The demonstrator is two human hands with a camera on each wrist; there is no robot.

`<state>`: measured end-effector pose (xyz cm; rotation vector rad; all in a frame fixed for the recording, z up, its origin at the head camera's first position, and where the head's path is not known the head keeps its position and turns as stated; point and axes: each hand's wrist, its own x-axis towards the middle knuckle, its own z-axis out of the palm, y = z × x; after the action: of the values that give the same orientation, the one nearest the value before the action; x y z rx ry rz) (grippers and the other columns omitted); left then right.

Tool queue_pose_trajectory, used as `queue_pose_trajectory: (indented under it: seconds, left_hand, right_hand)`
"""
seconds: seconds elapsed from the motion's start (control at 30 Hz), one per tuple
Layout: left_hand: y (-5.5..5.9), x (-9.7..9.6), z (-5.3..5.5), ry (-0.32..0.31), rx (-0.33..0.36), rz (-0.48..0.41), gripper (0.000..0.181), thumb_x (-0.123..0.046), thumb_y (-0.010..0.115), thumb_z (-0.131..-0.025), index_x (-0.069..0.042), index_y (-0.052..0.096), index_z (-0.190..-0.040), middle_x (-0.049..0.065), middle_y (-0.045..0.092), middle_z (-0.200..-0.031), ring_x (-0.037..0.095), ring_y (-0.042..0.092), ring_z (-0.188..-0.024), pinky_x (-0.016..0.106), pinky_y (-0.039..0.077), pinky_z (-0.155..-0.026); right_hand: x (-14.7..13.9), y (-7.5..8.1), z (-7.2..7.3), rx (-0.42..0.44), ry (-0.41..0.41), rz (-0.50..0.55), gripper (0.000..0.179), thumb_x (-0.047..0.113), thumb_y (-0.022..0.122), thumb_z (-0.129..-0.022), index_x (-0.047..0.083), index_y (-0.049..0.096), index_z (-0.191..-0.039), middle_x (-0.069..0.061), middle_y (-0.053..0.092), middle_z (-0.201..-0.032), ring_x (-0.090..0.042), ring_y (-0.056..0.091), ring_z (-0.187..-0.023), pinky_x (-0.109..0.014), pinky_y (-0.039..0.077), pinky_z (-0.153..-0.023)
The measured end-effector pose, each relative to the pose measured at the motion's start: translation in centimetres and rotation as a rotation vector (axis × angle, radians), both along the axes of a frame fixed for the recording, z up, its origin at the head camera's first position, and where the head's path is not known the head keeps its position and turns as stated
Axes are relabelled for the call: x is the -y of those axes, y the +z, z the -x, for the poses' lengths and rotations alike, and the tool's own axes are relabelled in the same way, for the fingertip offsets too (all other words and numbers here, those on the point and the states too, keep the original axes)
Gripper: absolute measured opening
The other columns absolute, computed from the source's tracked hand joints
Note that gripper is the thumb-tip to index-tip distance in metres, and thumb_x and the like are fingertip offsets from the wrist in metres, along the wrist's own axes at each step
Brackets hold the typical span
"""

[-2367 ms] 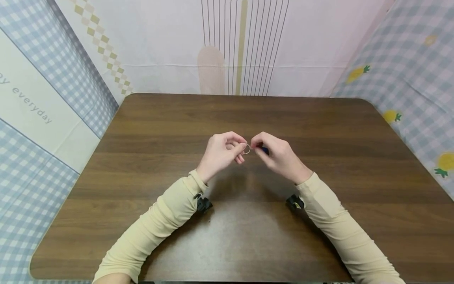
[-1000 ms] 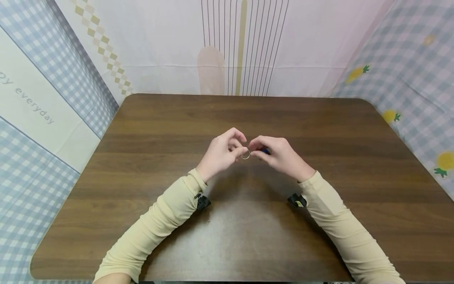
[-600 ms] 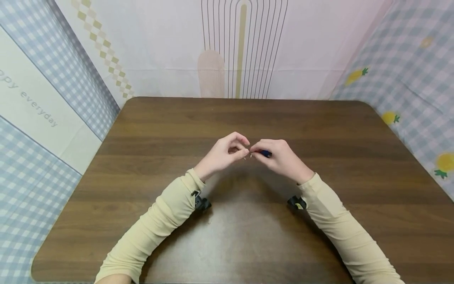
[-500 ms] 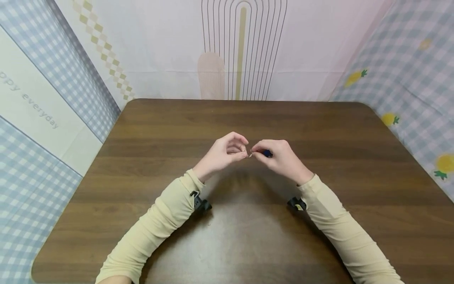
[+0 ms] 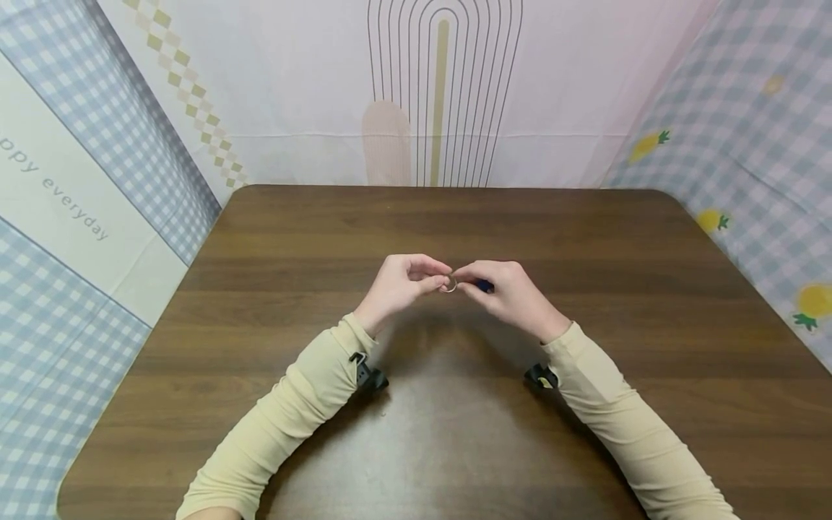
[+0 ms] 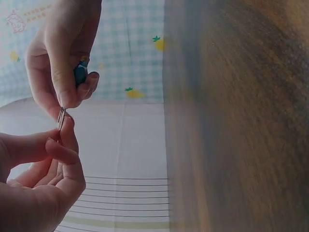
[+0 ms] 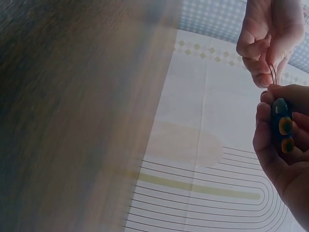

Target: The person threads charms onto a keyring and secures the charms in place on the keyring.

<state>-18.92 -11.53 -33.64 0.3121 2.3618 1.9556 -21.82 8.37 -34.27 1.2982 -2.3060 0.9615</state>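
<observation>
A thin metal split ring (image 5: pixel 451 290) is held in the air between the two hands, above the table. My left hand (image 5: pixel 398 287) pinches its near side between thumb and fingers, clearest in the left wrist view, where the ring (image 6: pixel 61 119) is seen nearly edge-on. At its other side the right hand (image 5: pixel 513 295) pinches with thumb and index fingertips. Tucked in the right palm is a small dark-blue charm (image 7: pixel 281 124) with orange and green round spots. Fingers partly cover the charm, and whether it is joined to the ring is hidden.
A brown wood-grain table (image 5: pixel 416 433) spreads beneath both arms. Behind it hangs a white patterned cloth (image 5: pixel 299 94), with blue checked cloth (image 5: pixel 734 130) at the sides. A small black wrist camera (image 5: pixel 370 374) sits under each sleeve.
The left index finger, raised off the thumb about a second ago, has come down beside the ring. The ring turned edge-on, then shows round again. The head view has tilted slightly upward.
</observation>
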Motion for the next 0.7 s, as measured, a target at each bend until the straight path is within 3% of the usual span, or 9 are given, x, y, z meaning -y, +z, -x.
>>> queue_pose_trajectory:
  seconds: [0.17, 0.4, 0.53, 0.7]
  left_hand:
    - [-0.05, -0.03, 0.04, -0.030, 0.002, -0.034, 0.020, 0.001, 0.064, -0.089, 0.007, 0.067, -0.108, 0.022, 0.073, -0.094, 0.008, 0.068, -0.077, 0.045, 0.056, -0.089]
    - [-0.07, -0.18, 0.04, 0.008, 0.048, -0.150, 0.033, 0.001, 0.069, -0.085, 0.005, 0.059, -0.116, 0.000, 0.068, -0.084, 0.005, 0.065, -0.077, 0.021, 0.053, -0.077]
    - [-0.29, -0.38, 0.13, 0.055, 0.019, -0.134, 0.031, 0.004, 0.070, -0.084, 0.006, 0.062, -0.114, 0.011, 0.069, -0.089, 0.003, 0.066, -0.075, 0.019, 0.054, -0.075]
    - [-0.34, -0.48, 0.19, 0.114, 0.007, -0.100, 0.025, 0.003, 0.070, -0.084, 0.004, 0.066, -0.109, 0.022, 0.071, -0.099, 0.003, 0.068, -0.073, 0.020, 0.055, -0.073]
  right_hand:
    - [0.06, 0.03, -0.05, -0.011, -0.029, -0.008, 0.008, 0.001, 0.073, -0.082, 0.004, 0.073, -0.089, -0.006, 0.073, -0.080, -0.012, 0.067, -0.071, -0.032, 0.057, -0.067]
    - [0.08, 0.17, -0.18, 0.021, -0.073, 0.009, 0.008, 0.006, 0.072, -0.085, 0.004, 0.072, -0.094, -0.003, 0.072, -0.078, -0.010, 0.066, -0.069, -0.030, 0.055, -0.065]
    - [0.14, 0.17, -0.21, 0.026, -0.060, 0.013, 0.017, 0.004, 0.072, -0.085, 0.004, 0.072, -0.102, -0.004, 0.074, -0.079, -0.011, 0.068, -0.071, -0.030, 0.056, -0.066]
    - [0.08, 0.24, -0.33, 0.020, -0.044, 0.002, 0.016, 0.003, 0.071, -0.085, 0.005, 0.072, -0.101, -0.004, 0.073, -0.079, -0.010, 0.067, -0.071, -0.029, 0.055, -0.066]
